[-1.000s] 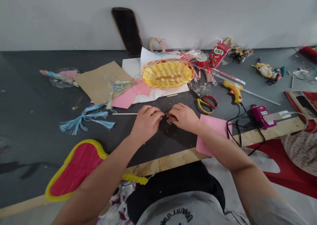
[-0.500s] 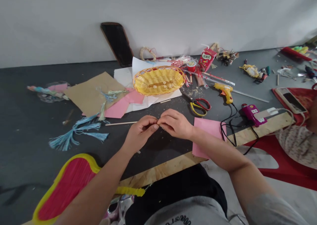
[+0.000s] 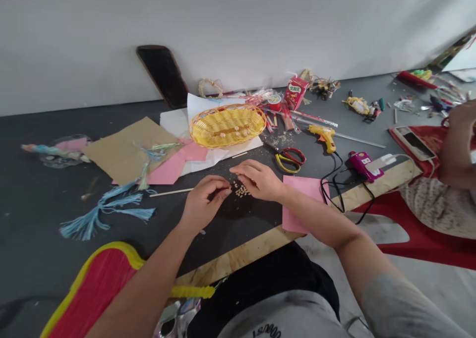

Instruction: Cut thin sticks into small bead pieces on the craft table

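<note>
Low over the dark table point(image 3: 148, 249), my left hand point(image 3: 208, 198) has thumb and fingertips pressed together; what they pinch is too small to make out. A thin pale stick point(image 3: 171, 192) lies with its right end by this hand. My right hand point(image 3: 257, 179) hovers just to the right, fingers bent and thumb apart, with nothing visible in its grip. Between and partly under the hands is a small heap of pale wooden bits point(image 3: 241, 189). Behind them stands a yellow woven basket point(image 3: 227, 125) with a few pale pieces in it.
Scissors point(image 3: 288, 159), a yellow glue gun point(image 3: 324, 136) and a purple power block point(image 3: 366, 165) with cords lie to the right. Pink paper point(image 3: 295, 194) is beside my right forearm. Blue tassels point(image 3: 100, 214) and brown paper point(image 3: 130, 149) lie left. Another person's arm point(image 3: 459, 144) shows far right.
My hands have moved apart, and the heap of pale bits now shows between them. My right hand's fingers have loosened. The view has shifted a little to the right.
</note>
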The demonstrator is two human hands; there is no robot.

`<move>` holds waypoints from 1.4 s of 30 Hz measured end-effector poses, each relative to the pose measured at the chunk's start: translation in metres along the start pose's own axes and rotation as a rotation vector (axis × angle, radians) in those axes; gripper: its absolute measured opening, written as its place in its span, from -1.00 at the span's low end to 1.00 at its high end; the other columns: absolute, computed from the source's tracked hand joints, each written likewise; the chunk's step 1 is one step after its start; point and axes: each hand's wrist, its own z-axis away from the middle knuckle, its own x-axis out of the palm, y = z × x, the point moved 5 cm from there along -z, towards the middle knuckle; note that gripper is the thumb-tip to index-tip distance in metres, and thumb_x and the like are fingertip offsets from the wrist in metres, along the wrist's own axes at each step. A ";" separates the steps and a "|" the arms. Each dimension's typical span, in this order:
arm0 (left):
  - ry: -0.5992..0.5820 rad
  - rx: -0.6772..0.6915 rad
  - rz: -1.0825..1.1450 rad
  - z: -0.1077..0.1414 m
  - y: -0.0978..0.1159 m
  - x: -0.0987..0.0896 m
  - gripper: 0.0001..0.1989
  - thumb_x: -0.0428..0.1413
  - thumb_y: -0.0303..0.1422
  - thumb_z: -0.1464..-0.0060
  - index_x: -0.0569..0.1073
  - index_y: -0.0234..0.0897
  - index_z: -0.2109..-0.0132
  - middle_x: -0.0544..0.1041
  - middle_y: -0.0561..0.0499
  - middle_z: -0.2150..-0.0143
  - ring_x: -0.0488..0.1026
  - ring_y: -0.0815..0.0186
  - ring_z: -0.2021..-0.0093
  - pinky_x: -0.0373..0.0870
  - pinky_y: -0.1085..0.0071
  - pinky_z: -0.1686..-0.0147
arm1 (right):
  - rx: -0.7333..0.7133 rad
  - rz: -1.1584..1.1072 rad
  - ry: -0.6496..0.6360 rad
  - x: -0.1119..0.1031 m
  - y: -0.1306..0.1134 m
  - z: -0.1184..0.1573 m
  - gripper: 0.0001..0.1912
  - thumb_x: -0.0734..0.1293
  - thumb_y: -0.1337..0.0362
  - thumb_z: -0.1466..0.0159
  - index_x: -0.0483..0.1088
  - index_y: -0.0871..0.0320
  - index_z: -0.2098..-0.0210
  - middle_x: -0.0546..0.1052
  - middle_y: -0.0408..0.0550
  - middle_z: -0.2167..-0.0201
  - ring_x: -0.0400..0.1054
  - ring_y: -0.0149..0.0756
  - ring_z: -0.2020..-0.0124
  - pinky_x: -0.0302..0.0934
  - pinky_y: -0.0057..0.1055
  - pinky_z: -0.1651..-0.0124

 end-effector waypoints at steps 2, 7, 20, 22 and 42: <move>0.048 0.042 -0.062 0.000 0.001 -0.003 -0.83 0.15 -0.26 -0.20 0.56 -0.22 0.31 0.61 -0.03 0.24 0.54 0.27 0.20 0.50 0.37 0.15 | 0.026 0.028 0.022 -0.010 -0.001 -0.006 -0.64 0.12 0.38 -0.44 0.39 0.11 -0.14 0.53 0.09 0.04 0.42 -0.24 -0.04 0.37 -0.25 -0.12; 0.168 0.070 -0.142 0.000 -0.001 -0.012 -0.82 0.14 -0.27 -0.22 0.57 -0.21 0.29 0.62 -0.03 0.24 0.52 0.29 0.27 0.48 0.38 0.24 | 0.068 0.219 0.023 -0.056 0.003 -0.013 -0.68 0.17 0.34 -0.42 0.46 0.13 -0.06 0.50 0.15 -0.03 0.38 -0.15 -0.09 0.30 -0.14 -0.20; 0.230 0.023 -0.103 0.000 -0.002 -0.016 -0.79 0.11 -0.22 -0.20 0.54 -0.26 0.26 0.60 0.00 0.32 0.43 0.37 0.41 0.42 0.44 0.29 | 1.127 0.757 0.003 -0.218 0.132 0.108 -0.52 0.28 0.18 -0.29 0.40 0.32 -0.12 0.55 0.34 -0.02 0.42 0.07 -0.02 0.26 -0.08 -0.10; 0.232 0.007 -0.091 0.001 -0.003 -0.016 -0.78 0.10 -0.22 -0.19 0.53 -0.27 0.26 0.58 0.02 0.36 0.42 0.37 0.43 0.41 0.45 0.32 | 1.163 0.749 0.011 -0.215 0.140 0.113 -0.52 0.28 0.17 -0.28 0.41 0.34 -0.10 0.58 0.30 0.05 0.45 0.01 0.05 0.29 -0.14 -0.03; 0.170 -0.036 -0.089 0.002 -0.008 -0.009 -0.77 0.10 -0.20 -0.15 0.56 -0.25 0.25 0.62 0.03 0.37 0.48 0.37 0.42 0.40 0.48 0.36 | 1.089 0.732 0.152 -0.198 0.109 0.126 -0.57 0.23 0.26 -0.25 0.40 0.25 -0.09 0.57 0.23 0.07 0.43 -0.03 0.06 0.29 -0.14 -0.02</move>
